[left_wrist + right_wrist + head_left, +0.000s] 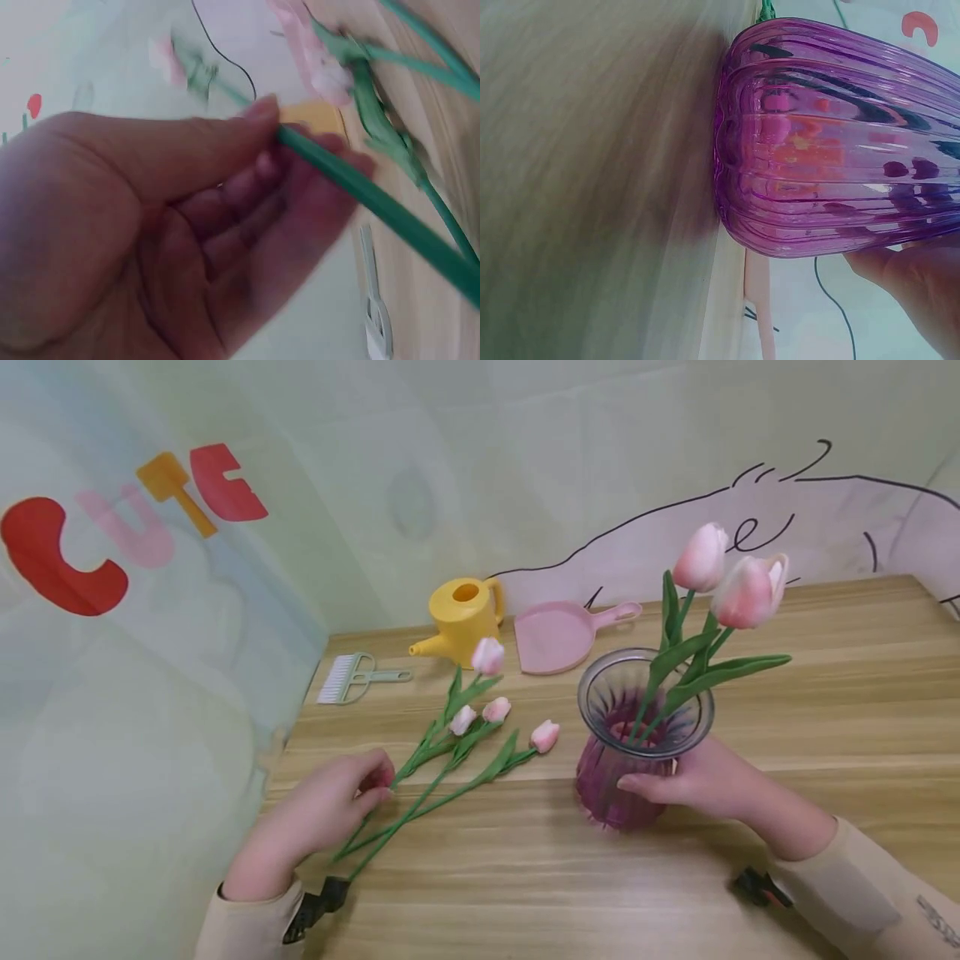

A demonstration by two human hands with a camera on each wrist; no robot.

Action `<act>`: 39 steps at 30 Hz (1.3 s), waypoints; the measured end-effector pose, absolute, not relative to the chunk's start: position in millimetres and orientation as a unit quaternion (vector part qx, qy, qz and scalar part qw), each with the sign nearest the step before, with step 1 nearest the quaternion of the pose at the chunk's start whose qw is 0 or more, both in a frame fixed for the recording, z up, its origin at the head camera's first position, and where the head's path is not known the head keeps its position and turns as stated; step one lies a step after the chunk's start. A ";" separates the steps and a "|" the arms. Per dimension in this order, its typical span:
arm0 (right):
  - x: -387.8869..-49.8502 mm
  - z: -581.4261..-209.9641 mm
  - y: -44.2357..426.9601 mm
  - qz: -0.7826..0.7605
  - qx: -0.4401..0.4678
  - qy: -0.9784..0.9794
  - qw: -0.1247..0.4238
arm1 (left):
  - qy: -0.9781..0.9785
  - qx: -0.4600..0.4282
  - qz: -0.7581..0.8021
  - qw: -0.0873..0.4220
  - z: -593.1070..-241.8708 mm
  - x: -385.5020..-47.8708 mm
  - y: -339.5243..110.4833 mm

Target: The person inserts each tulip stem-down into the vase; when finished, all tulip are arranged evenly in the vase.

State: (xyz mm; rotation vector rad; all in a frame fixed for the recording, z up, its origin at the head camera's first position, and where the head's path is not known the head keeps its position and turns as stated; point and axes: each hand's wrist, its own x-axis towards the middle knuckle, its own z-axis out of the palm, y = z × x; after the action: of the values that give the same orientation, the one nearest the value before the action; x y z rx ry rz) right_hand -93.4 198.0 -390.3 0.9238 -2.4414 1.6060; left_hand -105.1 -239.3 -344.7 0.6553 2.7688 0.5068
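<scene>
My left hand [330,802] pinches the green stem [375,199] of one tulip between thumb and fingers, at the left of the table. That tulip and other pink-white tulips [544,736] have their heads toward the back, their stems crossing near the hand. On the right, my right hand [697,781] grips the ribbed purple glass vase [618,777] round its side; the thumb lies across the front. Two pink tulips [750,592] lean to the right out of the vase's mouth. In the right wrist view the vase [810,150] shows its base close to the tabletop.
Behind the tulips are a yellow watering can [461,622] and a pink dustpan [555,637]. A small pale green brush [360,677] lies at the back left. A printed cloth [420,460] hangs behind the wooden table [570,893].
</scene>
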 end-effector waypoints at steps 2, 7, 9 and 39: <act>-93.4 -390.2 198.3 0.522 0.302 -0.796 0.040 | 0.947 0.231 0.191 0.116 -340.2 -106.1 -235.2; -92.6 -390.5 198.8 0.522 0.302 -0.797 0.043 | 0.932 0.255 0.251 0.057 -328.4 -111.4 -217.4; -92.3 -390.7 198.6 0.525 0.298 -0.796 0.040 | 0.920 0.262 0.290 0.032 -322.3 -114.1 -207.4; -94.6 -390.7 196.4 0.529 0.305 -0.791 0.031 | 0.561 0.397 0.702 -0.187 -256.0 -113.1 -25.4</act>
State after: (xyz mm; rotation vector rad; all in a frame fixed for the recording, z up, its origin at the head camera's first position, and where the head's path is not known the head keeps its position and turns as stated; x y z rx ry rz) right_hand -94.6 196.4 -390.7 0.9409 -2.4365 1.6308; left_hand -113.1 -25.4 -256.0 1.4221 2.0106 2.5129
